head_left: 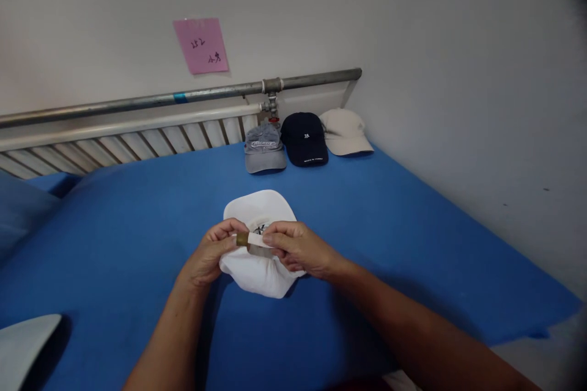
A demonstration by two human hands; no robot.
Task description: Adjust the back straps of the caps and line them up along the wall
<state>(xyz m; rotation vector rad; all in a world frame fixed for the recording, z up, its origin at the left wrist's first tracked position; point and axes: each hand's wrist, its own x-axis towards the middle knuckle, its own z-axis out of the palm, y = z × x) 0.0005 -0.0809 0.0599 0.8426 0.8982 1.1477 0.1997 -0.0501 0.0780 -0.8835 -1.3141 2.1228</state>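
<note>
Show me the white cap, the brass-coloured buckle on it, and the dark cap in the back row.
White cap (263,275): head view, on its crown.
Brass-coloured buckle (242,239): head view, on its flat face.
Dark cap (302,142): head view, on the front of its crown.

Setting: interior, exact use unclear
Heating: white ribbed radiator (174,137), long grey metal pipe (220,92)
Wall (422,30): pale grey, pink rectangular paper (200,52)
</note>
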